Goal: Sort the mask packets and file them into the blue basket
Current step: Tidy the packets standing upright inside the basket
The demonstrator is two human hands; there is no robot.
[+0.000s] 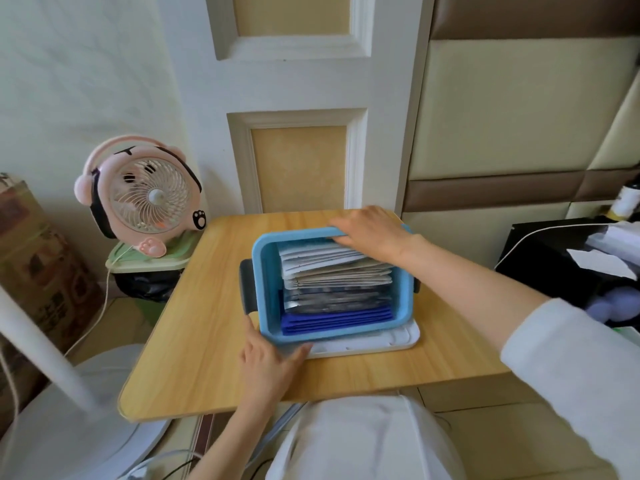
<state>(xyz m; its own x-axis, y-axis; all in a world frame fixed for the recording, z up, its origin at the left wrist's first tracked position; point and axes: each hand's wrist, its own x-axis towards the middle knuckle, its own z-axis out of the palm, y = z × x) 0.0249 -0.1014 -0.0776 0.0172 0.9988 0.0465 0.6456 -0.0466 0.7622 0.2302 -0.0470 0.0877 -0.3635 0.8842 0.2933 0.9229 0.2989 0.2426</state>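
A: Hunting for the blue basket (263,289)?

B: Sitting near the middle of the wooden desk (207,323), resting on a flat white tray (381,342) and leaving only the tray's near and right edges showing.

A: Already holding the mask packets (346,271)?

B: Holding them all, standing on edge in rows and grouping by colour: white packets (322,258) leaning at the far end, silvery dark packets (336,297) in the middle, deep blue packets (336,322) nearest the body.

A: Doing what with the right hand (374,233)?

B: Reaching in from the right in a white sleeve, lying over the basket's far rim near its right corner with fingers fairly straight, touching the top edges of the rearmost white packets. Not visibly closing round anything.

A: And with the left hand (266,362)?

B: Pressing against the basket's near left corner, spread and relaxed, stretching the thumb along the near wall just above the tray, pointing the forefinger up the left side toward a dark handle (247,285). Gripping nothing.

A: Noticing anything off the desk?

B: Seeing a pink fan (145,199) perching on a green-lidded bin (152,261) just beyond the left edge, a cardboard box (27,244) farther left, and a black box (554,258) with white papers to the right.
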